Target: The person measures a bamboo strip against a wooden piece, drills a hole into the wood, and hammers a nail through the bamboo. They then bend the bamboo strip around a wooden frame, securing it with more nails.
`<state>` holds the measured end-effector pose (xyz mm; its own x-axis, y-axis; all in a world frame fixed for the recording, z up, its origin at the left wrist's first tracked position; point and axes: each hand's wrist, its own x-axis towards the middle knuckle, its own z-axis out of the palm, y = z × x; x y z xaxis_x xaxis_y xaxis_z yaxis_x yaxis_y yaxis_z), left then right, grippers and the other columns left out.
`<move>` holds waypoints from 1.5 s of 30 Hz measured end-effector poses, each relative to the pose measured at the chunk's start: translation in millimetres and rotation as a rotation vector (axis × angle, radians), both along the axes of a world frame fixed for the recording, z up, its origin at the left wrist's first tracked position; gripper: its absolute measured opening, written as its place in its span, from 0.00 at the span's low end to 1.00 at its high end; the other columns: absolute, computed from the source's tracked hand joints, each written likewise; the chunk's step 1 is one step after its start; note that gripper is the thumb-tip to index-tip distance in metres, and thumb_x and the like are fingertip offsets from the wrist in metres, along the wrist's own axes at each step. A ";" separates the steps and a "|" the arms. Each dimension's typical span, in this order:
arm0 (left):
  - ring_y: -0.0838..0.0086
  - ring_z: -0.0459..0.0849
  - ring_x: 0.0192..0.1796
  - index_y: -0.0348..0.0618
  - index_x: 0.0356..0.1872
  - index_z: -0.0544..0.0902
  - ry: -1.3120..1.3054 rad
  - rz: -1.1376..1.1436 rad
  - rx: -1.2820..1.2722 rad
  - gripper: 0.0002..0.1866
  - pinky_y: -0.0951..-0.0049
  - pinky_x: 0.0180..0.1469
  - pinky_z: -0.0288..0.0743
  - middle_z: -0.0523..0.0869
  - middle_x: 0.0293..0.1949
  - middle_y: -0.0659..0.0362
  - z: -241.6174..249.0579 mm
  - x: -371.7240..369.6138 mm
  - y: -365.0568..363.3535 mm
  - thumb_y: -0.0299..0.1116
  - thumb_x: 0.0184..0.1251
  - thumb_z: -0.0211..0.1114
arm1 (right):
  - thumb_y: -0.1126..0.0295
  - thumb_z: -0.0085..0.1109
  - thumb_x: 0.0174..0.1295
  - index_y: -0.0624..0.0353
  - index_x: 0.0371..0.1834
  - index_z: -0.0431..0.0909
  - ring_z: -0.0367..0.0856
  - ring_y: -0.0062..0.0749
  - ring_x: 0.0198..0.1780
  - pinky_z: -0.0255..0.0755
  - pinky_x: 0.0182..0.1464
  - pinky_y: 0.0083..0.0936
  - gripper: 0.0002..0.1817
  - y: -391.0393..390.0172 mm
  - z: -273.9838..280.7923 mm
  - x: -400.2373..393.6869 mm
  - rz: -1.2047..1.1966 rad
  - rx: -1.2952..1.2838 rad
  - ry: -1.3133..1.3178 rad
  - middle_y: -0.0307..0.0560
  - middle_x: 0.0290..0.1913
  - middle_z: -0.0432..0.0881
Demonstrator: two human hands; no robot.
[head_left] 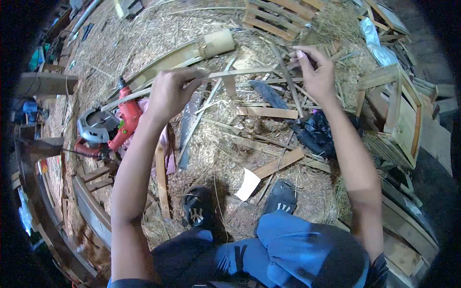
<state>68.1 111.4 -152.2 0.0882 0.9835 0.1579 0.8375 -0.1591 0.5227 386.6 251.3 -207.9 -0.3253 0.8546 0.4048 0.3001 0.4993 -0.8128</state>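
My left hand [174, 91] pinches a thin, pale bamboo strip [245, 72]. The strip stretches right toward my other hand, and a length of it also shows to the lower left of my wrist. Over at the right, my right hand [314, 72] is raised with thumb and fingers drawn together. Whatever lies between those fingertips, if anything, is too small to make out. Below the strip lies a dark, curved blade [269, 93]. A thin stick [286, 79] slants close beside my right hand.
A red and grey power saw [108, 120] rests left of my left forearm. Split bamboo [187, 54] lies ahead. At the right are a black plastic bag [318, 132] and a wooden frame [394, 113]. A slatted pallet [278, 18] stands far ahead. Shavings and offcuts cover the ground.
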 end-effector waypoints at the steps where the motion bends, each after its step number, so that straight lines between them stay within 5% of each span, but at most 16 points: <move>1: 0.62 0.90 0.42 0.41 0.46 0.90 0.020 0.029 -0.046 0.11 0.67 0.45 0.81 0.91 0.43 0.49 8.0 7.1 -0.4 0.27 0.64 0.70 | 0.70 0.57 0.72 0.62 0.50 0.84 0.85 0.22 0.39 0.79 0.44 0.25 0.10 0.8 -10.8 6.1 -0.036 -0.142 0.090 0.43 0.36 0.89; 2: 0.62 0.90 0.42 0.42 0.47 0.90 0.004 0.017 -0.025 0.11 0.68 0.45 0.81 0.91 0.43 0.49 2.5 4.3 -0.6 0.26 0.64 0.70 | 0.70 0.57 0.73 0.62 0.50 0.84 0.85 0.22 0.37 0.79 0.44 0.25 0.10 2.1 -21.3 12.4 -0.072 -0.283 0.183 0.43 0.36 0.89; 8: 0.66 0.90 0.38 0.41 0.47 0.90 -0.041 0.013 -0.019 0.11 0.69 0.43 0.80 0.91 0.40 0.48 -0.2 5.0 0.3 0.25 0.64 0.69 | 0.77 0.57 0.66 0.62 0.44 0.86 0.86 0.39 0.38 0.77 0.45 0.33 0.08 0.6 -51.7 37.3 -0.089 -0.255 -0.296 0.52 0.35 0.87; 10: 0.61 0.90 0.39 0.47 0.46 0.90 0.015 0.060 -0.080 0.11 0.69 0.43 0.82 0.91 0.42 0.53 2.9 5.1 0.6 0.31 0.62 0.71 | 0.79 0.57 0.64 0.61 0.43 0.86 0.87 0.44 0.42 0.77 0.47 0.35 0.09 -3.9 -47.7 41.1 -0.069 -0.295 -0.426 0.54 0.37 0.86; 12: 0.65 0.90 0.38 0.43 0.47 0.90 0.032 0.046 -0.092 0.11 0.70 0.42 0.81 0.91 0.41 0.51 6.7 5.5 -0.1 0.27 0.63 0.71 | 0.82 0.57 0.58 0.59 0.45 0.85 0.84 0.47 0.51 0.75 0.55 0.37 0.14 -4.2 -45.9 54.5 0.264 0.053 -0.468 0.54 0.44 0.84; 13: 0.70 0.89 0.37 0.39 0.47 0.89 0.048 0.034 -0.099 0.11 0.71 0.42 0.80 0.91 0.40 0.49 6.6 5.7 -0.2 0.24 0.64 0.70 | 0.84 0.58 0.53 0.56 0.46 0.85 0.76 0.45 0.63 0.72 0.63 0.37 0.18 -1.7 -41.4 62.3 0.422 0.022 -0.626 0.51 0.56 0.79; 17: 0.70 0.90 0.38 0.39 0.47 0.90 0.021 0.008 -0.017 0.11 0.71 0.43 0.81 0.91 0.40 0.50 -1.2 2.9 0.8 0.24 0.64 0.70 | 0.78 0.61 0.55 0.47 0.49 0.84 0.64 0.45 0.73 0.66 0.71 0.41 0.19 -16.7 -35.5 81.2 0.616 0.274 -0.986 0.43 0.69 0.70; 21: 0.68 0.91 0.40 0.39 0.46 0.90 0.011 0.013 0.000 0.11 0.71 0.44 0.82 0.91 0.41 0.49 -1.6 5.3 1.0 0.24 0.63 0.71 | 0.69 0.61 0.56 0.43 0.49 0.82 0.68 0.43 0.71 0.67 0.70 0.41 0.16 -14.7 -46.4 89.1 0.623 0.468 -1.108 0.39 0.66 0.75; 26: 0.64 0.91 0.42 0.42 0.47 0.90 0.030 0.012 -0.044 0.11 0.70 0.46 0.82 0.91 0.44 0.51 5.3 5.5 -1.7 0.26 0.64 0.70 | 0.72 0.63 0.53 0.45 0.47 0.82 0.71 0.43 0.67 0.69 0.68 0.40 0.16 -5.7 -32.6 93.9 0.607 0.514 -1.003 0.36 0.62 0.78; 32: 0.63 0.91 0.41 0.43 0.47 0.90 -0.007 0.055 -0.065 0.11 0.68 0.44 0.82 0.91 0.41 0.51 4.1 2.2 -3.5 0.28 0.64 0.70 | 0.80 0.65 0.48 0.54 0.51 0.84 0.74 0.47 0.64 0.71 0.64 0.40 0.23 -17.1 -9.1 88.3 0.268 0.335 -0.445 0.45 0.62 0.80; 36: 0.61 0.91 0.38 0.44 0.47 0.90 0.026 -0.005 -0.006 0.11 0.66 0.41 0.82 0.91 0.39 0.50 6.1 4.8 -2.6 0.28 0.65 0.69 | 0.80 0.55 0.61 0.60 0.65 0.74 0.79 0.59 0.53 0.71 0.62 0.46 0.25 -29.5 30.5 62.2 0.084 0.252 -0.333 0.60 0.48 0.80; 37: 0.60 0.91 0.37 0.44 0.47 0.90 0.029 -0.016 -0.010 0.11 0.66 0.41 0.82 0.90 0.39 0.50 7.6 5.4 -2.2 0.28 0.65 0.69 | 0.77 0.53 0.67 0.60 0.68 0.69 0.79 0.63 0.53 0.70 0.61 0.47 0.24 -34.5 51.8 52.0 0.089 -0.025 -0.391 0.63 0.48 0.80; 40: 0.58 0.90 0.36 0.44 0.45 0.90 -0.005 -0.022 0.023 0.10 0.65 0.40 0.82 0.90 0.38 0.49 1.9 2.8 -0.8 0.29 0.64 0.69 | 0.76 0.53 0.67 0.59 0.68 0.68 0.80 0.61 0.57 0.72 0.60 0.46 0.24 -52.7 91.8 18.4 0.103 -0.149 -0.364 0.65 0.54 0.81; 45: 0.57 0.90 0.37 0.43 0.44 0.90 0.045 -0.052 0.034 0.09 0.63 0.41 0.83 0.90 0.38 0.49 -0.5 -1.5 2.9 0.30 0.64 0.69 | 0.77 0.55 0.66 0.64 0.63 0.75 0.84 0.58 0.50 0.76 0.55 0.42 0.20 -59.6 101.9 -12.9 0.401 0.131 -0.354 0.62 0.53 0.83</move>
